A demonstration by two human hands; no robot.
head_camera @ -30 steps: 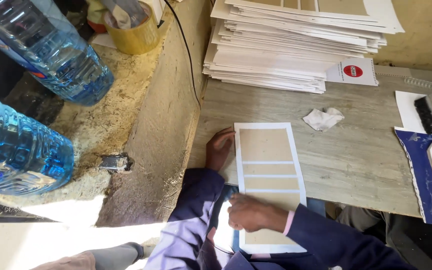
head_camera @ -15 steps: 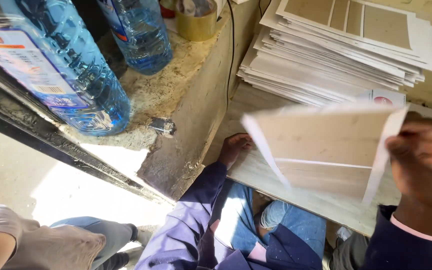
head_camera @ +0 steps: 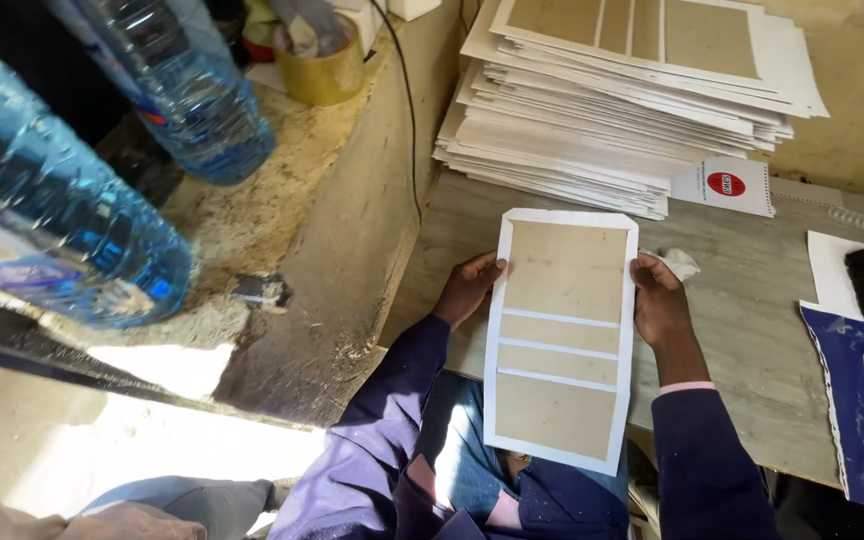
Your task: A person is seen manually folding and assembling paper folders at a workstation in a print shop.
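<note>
Both hands' fingers gripping card (head_camera: 562, 335) side edges (left (head_camera: 467, 288), right (head_camera: 660, 300)), stack (head_camera: 612, 110) beyond

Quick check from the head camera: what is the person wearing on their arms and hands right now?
Both hands are bare, no gloves: the left hand and the right hand. Each arm is in a long dark navy-purple sleeve. The right sleeve shows a thin pink cuff at the wrist. The left sleeve is creased, with pale dust specks lower down. No watch or rings are visible.
</note>
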